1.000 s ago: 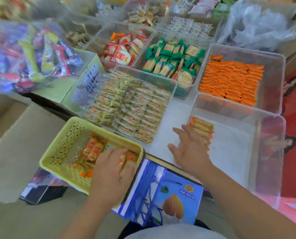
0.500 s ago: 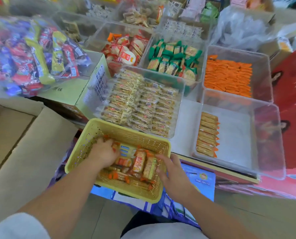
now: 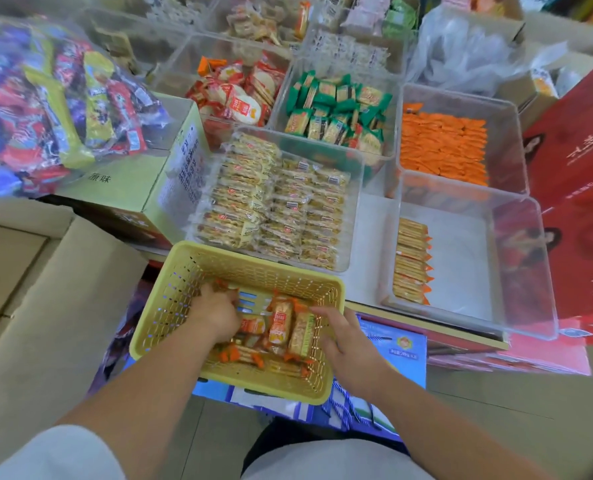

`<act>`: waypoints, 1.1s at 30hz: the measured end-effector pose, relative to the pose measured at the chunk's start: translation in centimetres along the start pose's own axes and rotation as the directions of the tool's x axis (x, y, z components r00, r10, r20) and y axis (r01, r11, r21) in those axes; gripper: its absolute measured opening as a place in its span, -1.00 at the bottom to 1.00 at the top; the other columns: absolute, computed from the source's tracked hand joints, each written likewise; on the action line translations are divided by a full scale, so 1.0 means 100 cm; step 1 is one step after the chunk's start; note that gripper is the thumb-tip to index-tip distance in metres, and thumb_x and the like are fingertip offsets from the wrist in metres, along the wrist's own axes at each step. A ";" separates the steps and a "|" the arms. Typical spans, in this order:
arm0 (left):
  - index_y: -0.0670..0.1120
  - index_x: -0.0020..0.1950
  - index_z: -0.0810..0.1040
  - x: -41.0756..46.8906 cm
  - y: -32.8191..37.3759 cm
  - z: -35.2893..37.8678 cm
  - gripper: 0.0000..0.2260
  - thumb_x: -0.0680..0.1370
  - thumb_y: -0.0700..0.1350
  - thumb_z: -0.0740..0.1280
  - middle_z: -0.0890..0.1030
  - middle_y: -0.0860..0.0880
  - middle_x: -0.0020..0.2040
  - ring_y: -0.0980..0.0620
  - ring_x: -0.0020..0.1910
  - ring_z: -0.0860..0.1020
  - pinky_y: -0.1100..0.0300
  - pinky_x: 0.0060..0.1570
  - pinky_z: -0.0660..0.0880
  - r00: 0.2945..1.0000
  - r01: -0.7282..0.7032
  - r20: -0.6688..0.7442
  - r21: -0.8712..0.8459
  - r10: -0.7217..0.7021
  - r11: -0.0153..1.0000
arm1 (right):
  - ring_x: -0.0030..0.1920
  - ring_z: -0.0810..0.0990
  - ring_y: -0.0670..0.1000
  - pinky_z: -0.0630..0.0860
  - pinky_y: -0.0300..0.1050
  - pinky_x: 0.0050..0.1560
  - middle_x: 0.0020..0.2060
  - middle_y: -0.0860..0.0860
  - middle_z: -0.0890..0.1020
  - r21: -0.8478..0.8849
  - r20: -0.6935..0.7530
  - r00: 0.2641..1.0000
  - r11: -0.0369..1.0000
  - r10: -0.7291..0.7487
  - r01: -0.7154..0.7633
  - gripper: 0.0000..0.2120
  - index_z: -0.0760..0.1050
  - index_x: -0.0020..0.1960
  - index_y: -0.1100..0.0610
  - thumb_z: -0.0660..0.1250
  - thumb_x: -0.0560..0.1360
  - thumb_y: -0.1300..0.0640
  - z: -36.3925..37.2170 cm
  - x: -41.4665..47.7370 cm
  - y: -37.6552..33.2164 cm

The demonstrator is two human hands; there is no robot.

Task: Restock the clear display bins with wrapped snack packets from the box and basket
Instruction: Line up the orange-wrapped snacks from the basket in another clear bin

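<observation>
Left hand (image 3: 215, 317), knuckles up, is sunk among the orange-ended snack packets (image 3: 281, 322) in the yellow basket (image 3: 253, 263). Its fingertips are buried, so whether they pinch a packet cannot be told. Right hand (image 3: 345, 344) lies over the basket's right rim, fingers loosely spread, tips touching the packets. The basket sits at near centre, over a blue bag (image 3: 395, 348). To its right, the near clear bin (image 3: 461, 271) holds one row of like packets (image 3: 411, 261) along its left wall. Just beyond the basket, a second bin (image 3: 355, 202) is filled with pale packets (image 3: 271, 206). At far right, a third bin (image 3: 506, 133) holds orange packets (image 3: 444, 150).
</observation>
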State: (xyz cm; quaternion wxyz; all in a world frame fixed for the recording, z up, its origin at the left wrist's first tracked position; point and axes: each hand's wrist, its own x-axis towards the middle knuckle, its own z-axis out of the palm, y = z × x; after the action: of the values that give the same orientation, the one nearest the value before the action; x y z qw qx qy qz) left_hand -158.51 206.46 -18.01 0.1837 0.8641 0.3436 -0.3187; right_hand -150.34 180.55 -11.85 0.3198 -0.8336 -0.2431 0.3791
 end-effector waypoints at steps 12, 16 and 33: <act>0.09 0.27 0.50 -0.011 -0.001 0.002 -0.75 0.58 -0.05 0.31 0.34 -0.19 0.31 -0.16 0.00 0.50 0.03 0.13 0.56 0.979 -0.154 -0.144 -0.077 0.142 0.985 | -0.28 0.53 -0.02 0.57 -0.21 -0.30 0.10 -0.13 0.32 -0.032 0.046 0.999 0.999 0.016 -0.015 -0.60 0.26 0.43 -0.29 0.13 0.70 0.11 -0.008 -0.001 -0.004; 0.14 0.17 0.50 -0.040 -0.003 -0.007 -0.84 0.60 -0.03 0.30 0.39 -0.12 0.17 -0.13 -0.03 0.52 0.01 0.05 0.58 0.934 -0.286 -0.258 -0.125 0.248 0.950 | 0.03 0.61 0.10 0.54 -0.36 -0.21 0.22 -0.10 0.31 -0.045 0.081 0.997 0.999 0.013 -0.009 -0.62 0.27 0.39 -0.37 0.19 0.69 0.04 -0.013 -0.002 -0.004; 0.35 0.09 0.69 -0.173 0.144 -0.032 -0.67 0.57 -0.13 0.46 0.37 0.20 0.55 0.13 0.44 0.44 0.31 0.28 0.43 0.745 -0.665 -0.392 -0.500 0.539 0.555 | 0.24 0.51 -0.26 0.54 -0.22 0.16 0.34 -0.24 0.47 0.249 0.184 0.897 0.902 -0.402 0.353 -0.26 0.24 0.56 -0.15 0.48 0.45 -0.06 -0.143 -0.003 0.000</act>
State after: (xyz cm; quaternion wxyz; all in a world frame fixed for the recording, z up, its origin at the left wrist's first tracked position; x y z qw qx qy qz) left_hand -156.58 189.92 -2.51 0.5167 0.8467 0.1252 -0.0213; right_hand -139.29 175.38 -4.45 0.4431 -0.6819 -0.3952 0.4273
